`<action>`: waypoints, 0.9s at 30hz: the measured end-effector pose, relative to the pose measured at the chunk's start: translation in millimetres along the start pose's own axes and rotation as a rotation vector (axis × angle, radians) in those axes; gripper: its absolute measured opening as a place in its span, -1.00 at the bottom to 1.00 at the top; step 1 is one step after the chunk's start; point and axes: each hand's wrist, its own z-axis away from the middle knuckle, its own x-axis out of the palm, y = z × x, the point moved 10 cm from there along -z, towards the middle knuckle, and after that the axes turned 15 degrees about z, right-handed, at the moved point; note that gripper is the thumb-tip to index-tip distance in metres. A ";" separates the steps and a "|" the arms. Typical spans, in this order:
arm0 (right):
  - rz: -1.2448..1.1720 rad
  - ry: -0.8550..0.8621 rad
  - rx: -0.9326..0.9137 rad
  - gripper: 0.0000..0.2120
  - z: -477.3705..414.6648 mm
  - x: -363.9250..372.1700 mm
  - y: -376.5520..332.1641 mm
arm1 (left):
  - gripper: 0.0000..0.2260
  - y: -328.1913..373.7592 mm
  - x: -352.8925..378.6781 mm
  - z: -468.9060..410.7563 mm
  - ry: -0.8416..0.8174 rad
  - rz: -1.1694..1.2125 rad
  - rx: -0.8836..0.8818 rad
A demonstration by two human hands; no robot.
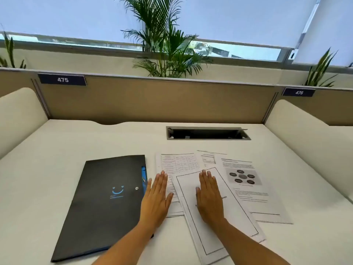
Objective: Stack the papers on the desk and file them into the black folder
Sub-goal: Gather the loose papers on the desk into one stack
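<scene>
A black folder with a blue smiley print lies closed on the white desk, left of centre. To its right several printed papers are spread loosely and overlap: a table sheet, a bordered sheet on top, and a sheet with a diagram. My left hand lies flat, fingers extended, across the folder's right edge and the table sheet. My right hand rests flat on the bordered sheet. Neither hand grips anything.
A recessed cable slot sits in the desk behind the papers. Cream side dividers and a tan back panel enclose the desk. Plants stand behind the panel under the window.
</scene>
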 end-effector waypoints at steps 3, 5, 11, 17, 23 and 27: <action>-0.020 -0.031 -0.004 -0.57 8.0 9.3 3.4 | -0.27 -4.6 12.5 6.7 -0.037 -0.044 -0.045; -0.058 -0.141 0.028 -0.54 15.3 25.3 7.6 | -0.33 -11.9 23.0 10.7 -0.051 -0.020 -0.086; -0.163 -0.242 0.098 -0.55 14.9 41.3 15.7 | -0.40 -19.3 30.4 14.2 -0.056 0.104 -0.136; -0.290 -0.057 0.563 -0.56 24.1 15.8 78.3 | -0.41 -19.3 28.6 16.6 -0.036 0.124 -0.134; -0.098 -0.273 0.888 -0.43 56.6 19.4 137.5 | -0.42 -19.6 28.1 16.6 -0.020 0.142 -0.136; -0.035 -0.362 0.887 -0.46 61.9 21.3 138.6 | -0.41 -21.9 29.4 16.5 -0.024 0.152 -0.148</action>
